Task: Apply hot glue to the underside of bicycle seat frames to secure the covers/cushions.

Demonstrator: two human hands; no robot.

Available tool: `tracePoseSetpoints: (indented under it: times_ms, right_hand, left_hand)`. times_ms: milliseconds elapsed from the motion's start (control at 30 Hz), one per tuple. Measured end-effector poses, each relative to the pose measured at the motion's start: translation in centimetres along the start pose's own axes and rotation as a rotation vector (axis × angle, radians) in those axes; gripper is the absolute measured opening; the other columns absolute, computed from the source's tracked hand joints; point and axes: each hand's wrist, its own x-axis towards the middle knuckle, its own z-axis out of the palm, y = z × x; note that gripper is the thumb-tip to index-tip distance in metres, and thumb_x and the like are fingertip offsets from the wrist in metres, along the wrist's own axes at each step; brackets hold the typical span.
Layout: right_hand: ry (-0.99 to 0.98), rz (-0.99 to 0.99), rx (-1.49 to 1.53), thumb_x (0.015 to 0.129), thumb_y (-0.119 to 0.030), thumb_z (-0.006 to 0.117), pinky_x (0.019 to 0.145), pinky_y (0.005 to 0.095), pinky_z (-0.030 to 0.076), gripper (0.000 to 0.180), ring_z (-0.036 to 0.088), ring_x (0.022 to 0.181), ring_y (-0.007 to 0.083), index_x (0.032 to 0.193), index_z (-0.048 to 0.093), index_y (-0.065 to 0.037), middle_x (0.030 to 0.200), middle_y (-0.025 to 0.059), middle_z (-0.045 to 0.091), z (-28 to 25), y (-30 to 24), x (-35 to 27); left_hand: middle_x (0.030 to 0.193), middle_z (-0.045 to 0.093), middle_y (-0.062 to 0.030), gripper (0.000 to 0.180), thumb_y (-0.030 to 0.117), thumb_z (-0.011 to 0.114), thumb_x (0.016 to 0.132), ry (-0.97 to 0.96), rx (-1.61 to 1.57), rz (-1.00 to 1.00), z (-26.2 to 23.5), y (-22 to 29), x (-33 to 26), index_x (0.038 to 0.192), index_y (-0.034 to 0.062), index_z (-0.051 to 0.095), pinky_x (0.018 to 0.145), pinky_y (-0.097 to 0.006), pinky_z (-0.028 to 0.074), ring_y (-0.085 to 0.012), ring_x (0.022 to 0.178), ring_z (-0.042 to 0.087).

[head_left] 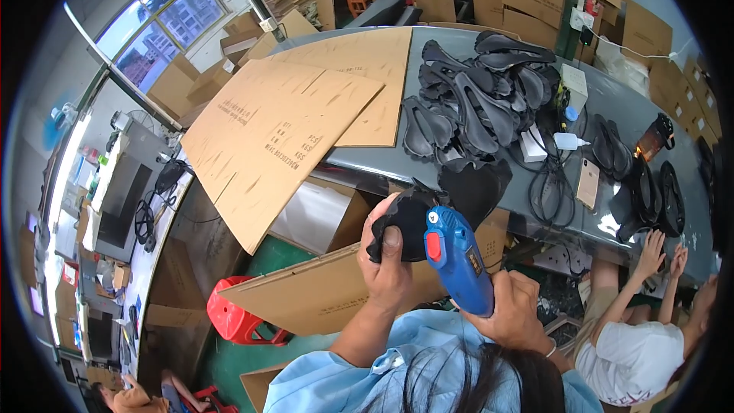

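My left hand (387,266) grips a black bicycle saddle cover (407,218), with the thumb on its near face and the fingers behind it. In my right hand (511,304) is a blue cordless power tool (463,268) with a red button, its head up against the cover. The tool's tip is hidden from view. Just beyond, a larger black saddle piece (480,190) lies at the table's near edge. A heap of similar black saddles (489,103) covers the grey table (589,210) farther back.
Flat cardboard sheets (283,134) overhang the table on the left. Cables (552,195), a phone (588,183) and a small bottle (569,141) lie right of the heap. A co-worker in a white shirt (638,352) sits at right. A red stool (237,313) stands below left.
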Motion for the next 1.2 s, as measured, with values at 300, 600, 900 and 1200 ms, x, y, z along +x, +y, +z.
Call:
tracePoseSetpoints:
  times_ms: [300, 600, 900, 1200]
  right_hand:
    - [-0.003, -0.007, -0.019, 0.053, -0.020, 0.079, 0.054, 0.0349, 0.041, 0.043, 0.054, 0.052, 0.0274, 0.075, 0.046, -0.004, 0.061, 0.0113, 0.054, -0.8, 0.4, 0.2]
    - [-0.014, -0.040, -0.077, 0.056, -0.018, 0.076, 0.051, 0.0352, 0.040, 0.038, 0.053, 0.051, 0.0280, 0.072, 0.045, -0.005, 0.059, 0.0107, 0.052, -1.7, 0.9, 0.4]
    - [-0.074, -0.021, -0.038, 0.055, -0.019, 0.077, 0.055, 0.0355, 0.038, 0.039, 0.050, 0.051, 0.0277, 0.071, 0.045, -0.005, 0.060, 0.0098, 0.052, -1.5, 1.4, -0.2]
    - [-0.108, -0.045, -0.022, 0.057, -0.024, 0.078, 0.056, 0.0350, 0.039, 0.041, 0.052, 0.052, 0.0277, 0.073, 0.045, -0.005, 0.059, 0.0104, 0.052, -1.4, 1.4, -0.1]
  left_hand:
    - [0.099, 0.059, -0.0073, 0.037, 0.021, 0.051, 0.090, -0.193, 0.261, -0.099, -1.2, 3.5, 2.7, 0.116, -0.0051, 0.051, 0.081, -0.023, 0.041, -0.0112, 0.088, 0.054]
    - [0.089, 0.060, -0.0029, 0.033, 0.018, 0.054, 0.088, -0.476, 0.514, -0.476, -2.4, 6.9, 6.2, 0.113, -0.0034, 0.054, 0.074, -0.022, 0.043, -0.0088, 0.081, 0.052]
    - [0.086, 0.062, -0.0159, 0.036, 0.017, 0.059, 0.081, -0.801, 0.943, -0.450, -0.5, 9.0, 8.8, 0.111, -0.0019, 0.055, 0.074, -0.029, 0.044, -0.0175, 0.078, 0.057]
    - [0.088, 0.062, -0.0118, 0.038, 0.012, 0.066, 0.077, -0.936, 0.902, -0.454, -0.3, 7.5, 9.2, 0.109, -0.0014, 0.054, 0.076, -0.029, 0.042, -0.0152, 0.081, 0.054]
